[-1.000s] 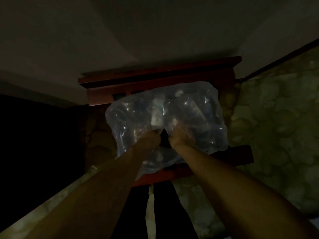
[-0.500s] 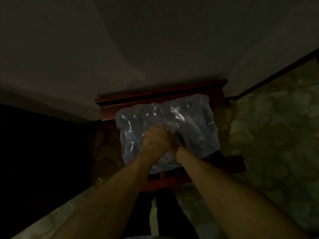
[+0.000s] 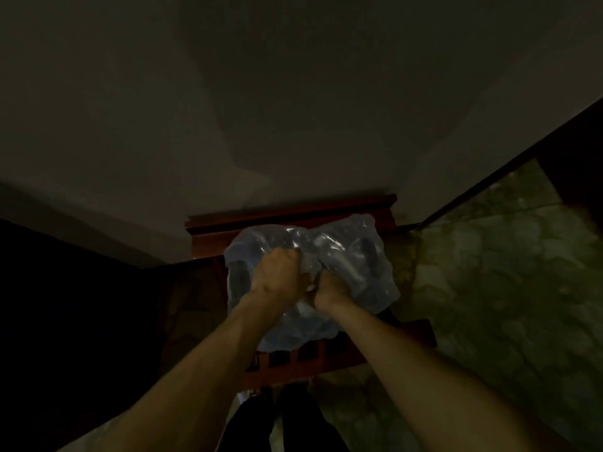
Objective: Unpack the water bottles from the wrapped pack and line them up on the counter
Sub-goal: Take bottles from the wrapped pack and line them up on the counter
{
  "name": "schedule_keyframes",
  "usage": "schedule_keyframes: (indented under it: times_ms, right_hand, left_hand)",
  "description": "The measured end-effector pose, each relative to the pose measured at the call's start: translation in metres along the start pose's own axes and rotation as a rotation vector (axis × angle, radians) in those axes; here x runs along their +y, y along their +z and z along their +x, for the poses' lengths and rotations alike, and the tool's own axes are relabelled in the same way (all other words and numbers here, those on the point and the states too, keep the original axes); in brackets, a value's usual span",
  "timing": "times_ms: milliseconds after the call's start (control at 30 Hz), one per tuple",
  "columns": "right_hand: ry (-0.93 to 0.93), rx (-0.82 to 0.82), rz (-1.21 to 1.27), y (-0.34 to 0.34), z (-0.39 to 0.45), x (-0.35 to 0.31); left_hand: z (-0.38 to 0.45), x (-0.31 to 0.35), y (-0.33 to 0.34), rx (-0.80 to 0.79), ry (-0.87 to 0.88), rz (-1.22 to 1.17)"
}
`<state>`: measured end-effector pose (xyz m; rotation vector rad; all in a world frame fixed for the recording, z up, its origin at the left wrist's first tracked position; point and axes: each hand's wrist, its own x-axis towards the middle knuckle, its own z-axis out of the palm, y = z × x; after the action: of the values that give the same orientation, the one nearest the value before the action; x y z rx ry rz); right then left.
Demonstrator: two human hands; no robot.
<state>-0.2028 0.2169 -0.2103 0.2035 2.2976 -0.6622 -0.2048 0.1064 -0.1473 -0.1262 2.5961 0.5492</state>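
The left hand (image 3: pixel 277 277) sits on top of the wrapped pack (image 3: pixel 346 256), knuckles up, with its fingers curled into a bunch of the clear film at the pack's upper middle. The right hand (image 3: pixel 329 290) lies just beside it on the near right, thumb side touching the left hand; its fingers are curled down into the film, gripping the wrap. Both forearms run back from the hands toward the camera.

Directly beneath and around both hands, the wrapped pack is a crumpled, translucent bluish bundle. Dark rounded shapes show through the film to the right of the right hand and to the left of the left hand; in the dim light it cannot be told how many bottles these are.

The pack rests on a red-brown wooden stand (image 3: pixel 326 360), whose slatted front edge shows below the hands and whose raised back rail (image 3: pixel 293 213) shows beyond them. Beyond the rail rises a plain pale wall (image 3: pixel 293 109). To the right of the right hand lies a mottled greenish stone surface (image 3: pixel 505 272). Left of the left hand the area is too dark to read.
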Motion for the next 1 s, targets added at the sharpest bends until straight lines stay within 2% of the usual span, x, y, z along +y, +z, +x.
schedule_keyframes:
  times_ms: [167, 267, 400, 500, 567, 667, 767, 833, 1000]
  right_hand:
    - [-0.069, 0.119, -0.25, -0.005, -0.004, 0.005]
    - [-0.066, 0.13, -0.246, -0.015, -0.013, 0.004]
    - [0.002, -0.011, -0.059, -0.044, -0.024, -0.011]
    - [0.032, -0.161, -0.094, -0.079, -0.038, -0.034]
    - [0.024, -0.177, -0.148, -0.1, -0.052, -0.05]
    - [-0.031, -0.048, -0.215, -0.123, -0.071, -0.073]
    - [-0.062, 0.075, -0.177, -0.139, -0.088, -0.092]
    - [-0.084, 0.141, -0.052, -0.149, -0.098, -0.1]
    - [-0.096, 0.351, 0.471, -0.174, -0.133, -0.118]
  left_hand:
    - [-0.007, -0.015, 0.0, 0.106, 0.025, 0.044]
    - [-0.014, -0.021, -0.002, 0.178, 0.012, 0.01]
    - [-0.026, -0.024, -0.012, 0.193, -0.027, -0.057]
    - [-0.034, -0.023, -0.033, 0.204, -0.023, -0.077]
    - [-0.039, -0.018, -0.052, 0.214, -0.013, -0.113]
    - [-0.045, -0.01, -0.083, 0.278, 0.039, -0.158]
    - [-0.052, -0.004, -0.114, 0.372, 0.084, -0.159]
    - [-0.059, -0.002, -0.137, 0.434, 0.108, -0.204]
    - [-0.083, -0.014, -0.196, 0.57, 0.2, -0.418]
